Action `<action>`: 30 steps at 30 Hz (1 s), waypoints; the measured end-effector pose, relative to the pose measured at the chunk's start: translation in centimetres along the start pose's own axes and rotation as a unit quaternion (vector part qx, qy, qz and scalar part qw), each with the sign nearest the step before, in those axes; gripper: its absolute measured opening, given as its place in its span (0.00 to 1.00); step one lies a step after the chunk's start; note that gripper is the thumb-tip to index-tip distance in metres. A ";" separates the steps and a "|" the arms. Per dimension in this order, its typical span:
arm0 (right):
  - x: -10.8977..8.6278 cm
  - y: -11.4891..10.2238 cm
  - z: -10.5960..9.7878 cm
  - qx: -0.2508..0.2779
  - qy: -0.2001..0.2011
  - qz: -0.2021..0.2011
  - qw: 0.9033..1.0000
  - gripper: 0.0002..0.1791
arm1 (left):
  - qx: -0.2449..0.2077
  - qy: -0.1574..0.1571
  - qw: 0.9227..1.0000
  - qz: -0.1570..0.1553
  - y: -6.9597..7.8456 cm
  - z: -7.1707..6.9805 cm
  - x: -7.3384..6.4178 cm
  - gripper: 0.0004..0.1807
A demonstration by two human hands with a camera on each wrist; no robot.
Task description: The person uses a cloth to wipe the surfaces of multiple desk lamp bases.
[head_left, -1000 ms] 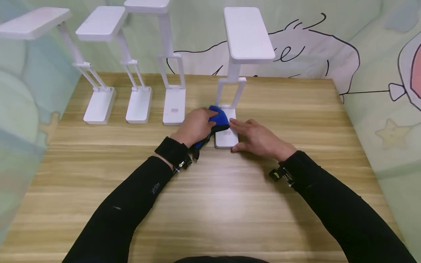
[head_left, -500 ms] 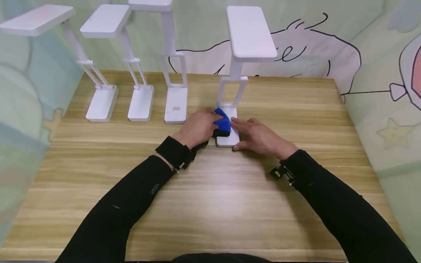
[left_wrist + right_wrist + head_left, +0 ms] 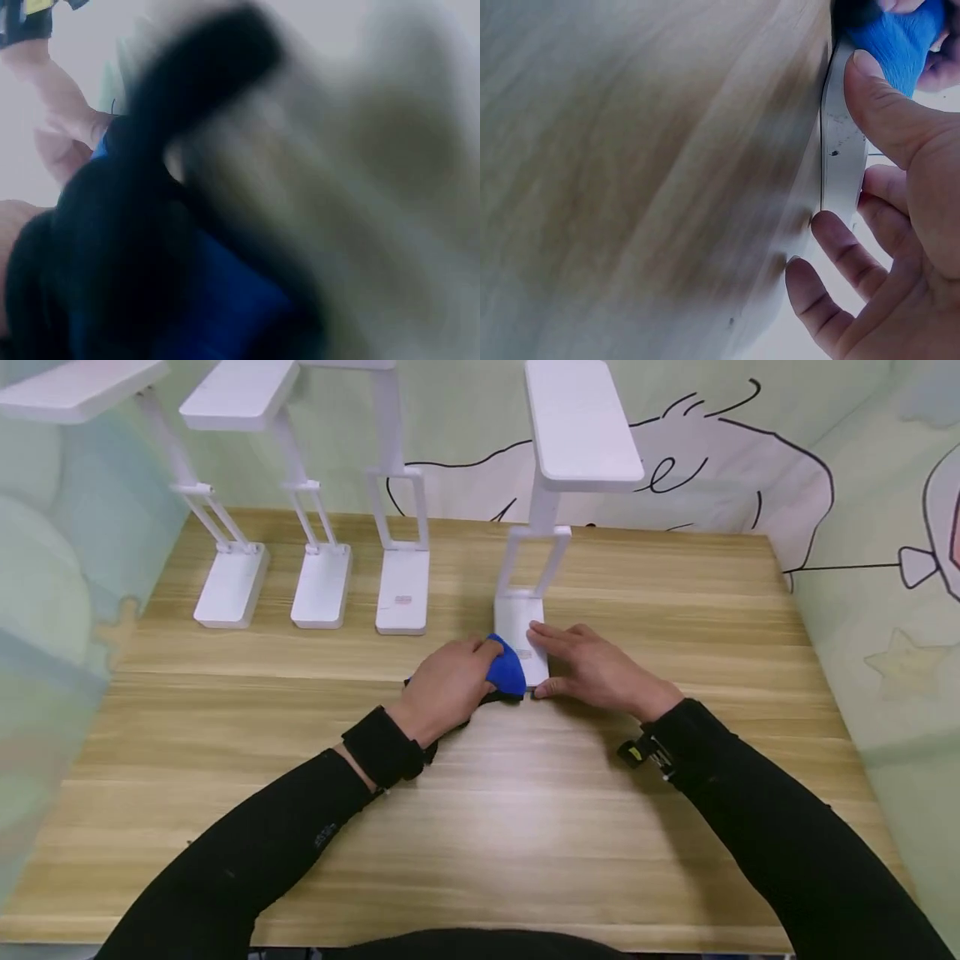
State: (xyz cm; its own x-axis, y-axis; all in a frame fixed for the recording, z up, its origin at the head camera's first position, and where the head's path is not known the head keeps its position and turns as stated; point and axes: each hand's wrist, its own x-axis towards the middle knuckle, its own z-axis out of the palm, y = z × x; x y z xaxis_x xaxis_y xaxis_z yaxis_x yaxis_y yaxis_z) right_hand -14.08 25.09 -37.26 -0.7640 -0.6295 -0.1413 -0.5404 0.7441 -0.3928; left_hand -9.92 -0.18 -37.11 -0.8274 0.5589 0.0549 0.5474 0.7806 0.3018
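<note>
A white folding desk lamp (image 3: 517, 617) stands at the middle of the wooden table. My left hand (image 3: 448, 683) holds a bunched blue cloth (image 3: 507, 672) with black edging against the left front of the lamp's base. On the base's other side rests my right hand (image 3: 596, 670), its fingers extended over the top and its thumb at the front right corner. In the right wrist view that thumb lies against the base's side (image 3: 841, 135), close to the blue cloth (image 3: 900, 45). Dark, blurred material fills much of the left wrist view.
Several matching white lamps stand on the wooden table (image 3: 480, 827): one at far left (image 3: 232, 585), one beside it (image 3: 322, 585), and another (image 3: 402, 589) just left of the handled lamp. A printed backdrop (image 3: 750, 468) rises behind the table.
My left hand and the cloth have moved from the top of the lamp base toward its left front corner. The right hand keeps its place on the base.
</note>
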 end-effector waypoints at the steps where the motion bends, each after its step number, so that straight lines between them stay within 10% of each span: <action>1: 0.1 0.0 0.1 0.001 -0.001 -0.004 1.000 0.50 | 0.010 0.003 1.000 -0.007 -0.1 0.0 0.1 0.26; 11: 0.1 0.1 0.0 0.005 -0.002 -0.005 1.000 0.48 | 0.141 0.071 0.986 0.051 1.8 1.1 2.0 0.31; 18: 0.4 0.0 0.1 0.011 -0.002 -0.008 1.000 0.49 | 0.064 -0.008 0.996 0.065 -0.2 -0.1 2.1 0.29; 25: 0.6 0.1 0.2 0.008 -0.006 -0.012 1.000 0.50 | 0.122 0.004 0.974 0.189 -3.1 -1.1 4.0 0.09; 30: 0.6 0.2 0.1 0.010 -0.010 -0.007 1.000 0.49 | 0.169 0.009 0.969 0.181 -3.0 -1.4 5.0 0.12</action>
State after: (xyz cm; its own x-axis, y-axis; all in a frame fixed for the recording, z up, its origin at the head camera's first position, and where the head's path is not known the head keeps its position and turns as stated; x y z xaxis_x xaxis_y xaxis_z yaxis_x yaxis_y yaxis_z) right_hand -14.60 24.86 -37.56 -0.7494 -0.6439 -0.1544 -0.5432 0.7311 -0.4129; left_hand -15.86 -0.10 -36.44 -0.5736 0.8108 0.1168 0.8097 0.5828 -0.0690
